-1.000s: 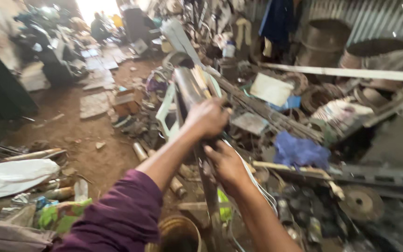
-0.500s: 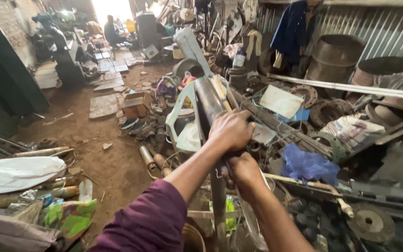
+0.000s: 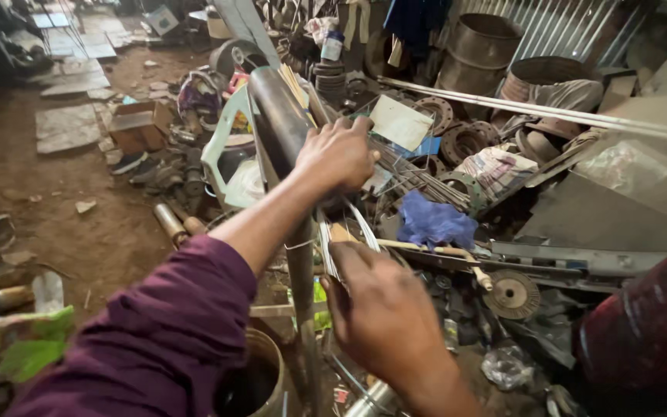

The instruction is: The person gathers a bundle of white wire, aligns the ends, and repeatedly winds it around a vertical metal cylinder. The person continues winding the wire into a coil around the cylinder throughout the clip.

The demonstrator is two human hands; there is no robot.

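A brown cardboard box sits open on the dirt floor at left. A pale square card lies tilted among the scrap at centre. Crumpled green wrappers lie lower left

- Sleeve: dark maroon-purple, plain.
- Metal pipe: dull dark grey, brown rust tint.
- Thin rods: pale grey-white.
- Cloth: blue, plain.
- Floor: reddish-brown dirt.
- Drums: rusty brown.
- Cylinder: dark red.
- Corrugated sheet wall: grey, vertically ribbed.
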